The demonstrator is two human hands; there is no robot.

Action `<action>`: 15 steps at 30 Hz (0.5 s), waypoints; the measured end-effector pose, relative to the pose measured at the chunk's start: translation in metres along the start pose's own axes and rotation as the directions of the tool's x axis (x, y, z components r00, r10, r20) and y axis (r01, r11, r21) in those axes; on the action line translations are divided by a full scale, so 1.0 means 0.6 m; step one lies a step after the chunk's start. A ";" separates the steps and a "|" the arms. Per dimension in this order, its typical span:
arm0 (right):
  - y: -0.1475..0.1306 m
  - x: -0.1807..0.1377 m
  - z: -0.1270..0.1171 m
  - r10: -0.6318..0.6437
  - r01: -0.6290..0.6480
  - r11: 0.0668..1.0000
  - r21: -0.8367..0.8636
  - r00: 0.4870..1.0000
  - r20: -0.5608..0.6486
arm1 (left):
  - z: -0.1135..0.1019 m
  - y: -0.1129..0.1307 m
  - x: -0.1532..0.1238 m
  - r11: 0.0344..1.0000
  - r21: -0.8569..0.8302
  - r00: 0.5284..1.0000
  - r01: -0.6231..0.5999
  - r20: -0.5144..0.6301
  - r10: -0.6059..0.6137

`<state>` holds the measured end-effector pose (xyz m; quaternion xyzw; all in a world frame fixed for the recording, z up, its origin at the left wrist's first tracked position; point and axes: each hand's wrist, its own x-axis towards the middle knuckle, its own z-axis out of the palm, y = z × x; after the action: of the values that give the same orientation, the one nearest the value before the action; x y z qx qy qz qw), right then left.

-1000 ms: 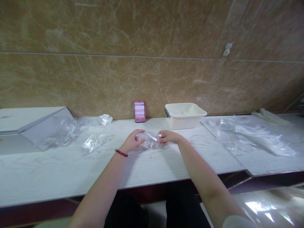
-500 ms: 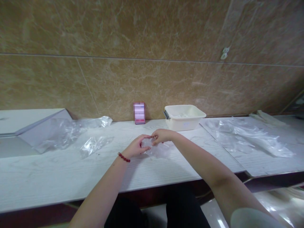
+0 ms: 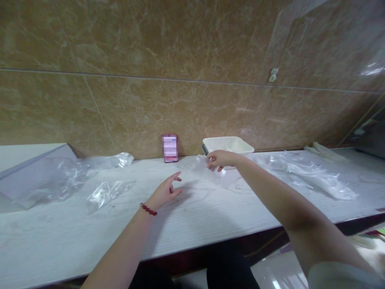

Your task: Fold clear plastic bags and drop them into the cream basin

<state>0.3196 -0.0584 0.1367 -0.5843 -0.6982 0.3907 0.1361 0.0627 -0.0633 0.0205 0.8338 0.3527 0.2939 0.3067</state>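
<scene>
My right hand (image 3: 221, 159) is closed on a clear plastic bag (image 3: 202, 170), which it holds up in front of the cream plastic bin (image 3: 240, 145). The bag hangs below and to the left of the fingers. My left hand (image 3: 167, 188), with a red beaded bracelet (image 3: 148, 209) on its wrist, hovers over the white tabletop with fingers apart and nothing in them. The bin stands against the wall, partly hidden by my right hand, and its contents are hard to make out.
A phone (image 3: 170, 148) leans upright on the wall. Crumpled clear bags (image 3: 105, 192) lie at the left beside a white box (image 3: 36, 160). More clear plastic bags (image 3: 315, 172) spread over the table at the right. The table's front edge runs near my legs.
My hands have moved apart. The right hand has carried the clear bag rightward and up to the bin; the left hand has let go and opened. The camera view has shifted slightly.
</scene>
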 end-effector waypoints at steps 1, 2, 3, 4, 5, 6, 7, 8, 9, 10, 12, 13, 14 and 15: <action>0.002 -0.003 -0.034 0.000 0.001 1.000 0.007 0.994 -0.110 | 0.001 -0.003 0.001 0.999 0.050 1.000 -0.006 0.008 0.006; 0.005 -0.003 -0.068 0.009 -0.005 1.000 0.021 0.975 -0.221 | 0.001 -0.005 0.002 0.996 0.091 1.000 -0.012 0.023 0.010; 0.011 -0.001 -0.100 0.022 -0.006 0.999 0.051 0.948 -0.319 | 0.001 -0.007 0.002 0.992 0.123 0.999 -0.016 0.040 0.012; 0.018 0.004 -0.128 0.041 -0.001 0.995 0.097 0.912 -0.408 | 0.001 -0.009 0.002 0.989 0.148 0.998 -0.018 0.055 0.009; 0.026 0.012 -0.152 0.062 0.004 0.990 0.140 0.882 -0.467 | 0.001 -0.009 0.002 0.986 0.167 0.998 -0.017 0.065 0.006; 0.036 0.021 -0.171 0.082 0.005 0.986 0.169 0.860 -0.504 | 0.001 -0.010 0.001 0.983 0.181 0.997 -0.016 0.073 0.002; 0.047 0.032 -0.184 0.104 0.004 0.980 0.197 0.840 -0.532 | 0.000 -0.009 0.001 0.982 0.190 0.997 -0.015 0.082 0.000; 0.058 0.044 -0.193 0.131 -0.006 0.974 0.225 0.827 -0.547 | -0.001 -0.009 0.001 0.981 0.194 0.996 -0.014 0.087 -0.003; 0.069 0.057 -0.196 0.157 -0.015 0.967 0.255 0.823 -0.546 | -0.002 -0.009 0.000 0.981 0.195 0.996 -0.014 0.091 -0.004; 0.080 0.070 -0.195 0.178 -0.024 0.960 0.279 0.823 -0.540 | -0.003 -0.008 0.000 0.981 0.195 0.995 -0.014 0.095 -0.004; 0.100 0.098 -0.185 0.193 -0.038 0.956 0.292 0.830 -0.523 | -0.005 -0.009 0.000 0.980 0.196 0.995 -0.016 0.102 -0.004; 0.109 0.111 -0.178 0.188 -0.042 0.960 0.278 0.833 -0.521 | -0.005 -0.009 0.001 0.980 0.199 0.995 -0.014 0.103 -0.007; 0.117 0.123 -0.171 0.177 -0.040 0.964 0.263 0.834 -0.523 | -0.006 -0.010 0.001 0.979 0.203 0.995 -0.011 0.103 -0.010; 0.124 0.134 -0.165 0.164 -0.040 0.971 0.236 0.832 -0.531 | -0.007 -0.011 0.001 0.978 0.206 0.995 -0.007 0.103 -0.015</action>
<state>0.4135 0.0550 0.1278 -0.6897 -0.5515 0.2876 0.3706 0.0576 -0.0576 0.0184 0.8746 0.3664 0.2111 0.2371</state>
